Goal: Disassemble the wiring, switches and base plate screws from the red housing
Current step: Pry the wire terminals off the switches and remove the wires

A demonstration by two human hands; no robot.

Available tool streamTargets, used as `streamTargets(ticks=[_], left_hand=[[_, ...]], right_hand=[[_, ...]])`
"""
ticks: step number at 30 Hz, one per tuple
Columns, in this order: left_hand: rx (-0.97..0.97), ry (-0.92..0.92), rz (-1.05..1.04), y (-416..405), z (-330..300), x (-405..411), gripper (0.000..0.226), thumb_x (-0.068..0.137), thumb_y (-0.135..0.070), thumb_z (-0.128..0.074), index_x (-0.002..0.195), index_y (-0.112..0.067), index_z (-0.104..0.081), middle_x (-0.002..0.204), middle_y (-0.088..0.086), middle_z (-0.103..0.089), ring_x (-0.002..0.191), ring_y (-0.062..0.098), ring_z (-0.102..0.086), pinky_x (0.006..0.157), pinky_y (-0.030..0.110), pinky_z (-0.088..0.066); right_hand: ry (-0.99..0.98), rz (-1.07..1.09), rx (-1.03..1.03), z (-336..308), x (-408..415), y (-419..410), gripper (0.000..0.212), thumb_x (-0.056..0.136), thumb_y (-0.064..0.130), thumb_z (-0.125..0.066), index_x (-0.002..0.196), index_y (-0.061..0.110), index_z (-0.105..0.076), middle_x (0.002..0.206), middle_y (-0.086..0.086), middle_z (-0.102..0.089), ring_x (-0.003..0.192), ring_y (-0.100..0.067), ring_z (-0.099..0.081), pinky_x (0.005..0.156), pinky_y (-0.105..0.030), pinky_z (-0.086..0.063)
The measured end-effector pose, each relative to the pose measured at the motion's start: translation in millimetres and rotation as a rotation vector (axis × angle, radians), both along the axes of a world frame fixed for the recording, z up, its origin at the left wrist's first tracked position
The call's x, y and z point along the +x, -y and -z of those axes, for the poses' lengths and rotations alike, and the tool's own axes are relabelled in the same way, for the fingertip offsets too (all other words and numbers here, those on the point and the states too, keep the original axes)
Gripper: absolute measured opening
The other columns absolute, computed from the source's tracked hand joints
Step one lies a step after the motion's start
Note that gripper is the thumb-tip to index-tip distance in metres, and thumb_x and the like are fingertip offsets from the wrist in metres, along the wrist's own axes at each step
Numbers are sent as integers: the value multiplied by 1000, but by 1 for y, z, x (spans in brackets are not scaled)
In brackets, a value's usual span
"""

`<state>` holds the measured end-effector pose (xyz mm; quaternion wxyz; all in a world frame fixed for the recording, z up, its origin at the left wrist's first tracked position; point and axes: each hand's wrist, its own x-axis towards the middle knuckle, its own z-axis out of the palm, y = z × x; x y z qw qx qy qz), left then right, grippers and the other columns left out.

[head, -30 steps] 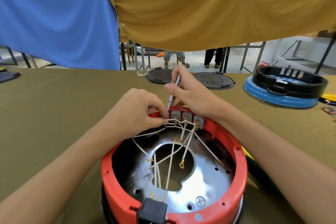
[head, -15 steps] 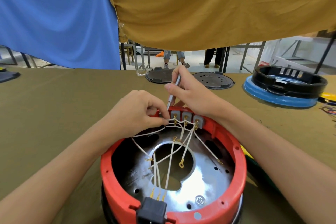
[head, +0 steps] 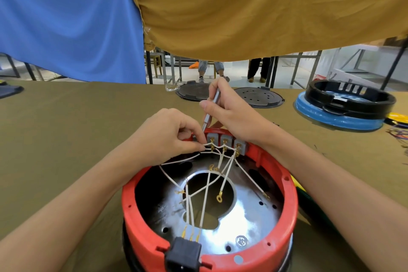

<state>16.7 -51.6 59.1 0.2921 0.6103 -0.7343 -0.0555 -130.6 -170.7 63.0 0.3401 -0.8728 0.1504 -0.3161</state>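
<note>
Red housing (head: 141, 212), left hand (head: 163, 137) pinching white wires (head: 209, 152), right hand (head: 231, 115) gripping screwdriver (head: 210, 109) at switches (head: 225, 141)

An olive-clothed table (head: 66, 130) carries the red housing (head: 284, 185) — beyond it, two dark lids (head: 258, 96) and a blue-based ring (head: 340, 117).

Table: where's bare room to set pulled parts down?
Bare olive table left of the red housing, up to the blue curtain. Smaller patch between right hand and blue-and-black unit. Crowded: far edge with two black discs, and right edge's loose wires.

bright daylight, sharp, wide-angle edge distortion
</note>
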Motion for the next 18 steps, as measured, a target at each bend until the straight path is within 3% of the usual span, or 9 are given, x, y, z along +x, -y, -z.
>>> streamTargets(ticks=[5,9,12,14,18], left_hand=[[2,-13,4,0,1,0,11,82,-25,-80,73,-29,-74,44,-10,-32,48,8,-36,58,27,-37],[-17,-29,16,-2,1,0,12,80,-21,-81,74,-26,-72,48,-11,-32,48,8,-35,55,16,-31],[-81,-62,-45,-3,1,2,26,72,-22,-87,73,-27,-62,52,-12,-33,50,8,-34,53,16,-30],[-129,40,-84,-3,0,0,29,68,-25,-89,72,-28,-60,57,-14,-36,54,6,-38,55,17,-29],[-143,246,-21,-3,-2,-7,10,75,-27,-86,81,-25,-78,61,-19,-38,61,-1,-41,60,30,-34]], right_hand=[[-55,5,74,0,4,6,17,105,19,-49,98,12,-36,50,15,-42,44,-1,-35,52,-17,-30],[-10,23,84,2,3,5,17,104,20,-51,96,12,-37,60,7,-33,46,-3,-31,51,-16,-30],[33,5,27,2,1,1,16,104,18,-50,95,14,-37,56,10,-31,46,-5,-27,50,-16,-28],[39,-12,-11,1,-1,-1,16,104,17,-50,95,14,-37,52,13,-36,47,-5,-27,51,-19,-27],[18,-20,-65,0,-1,-4,16,104,16,-49,97,13,-35,53,14,-46,48,-6,-30,54,-22,-28]])
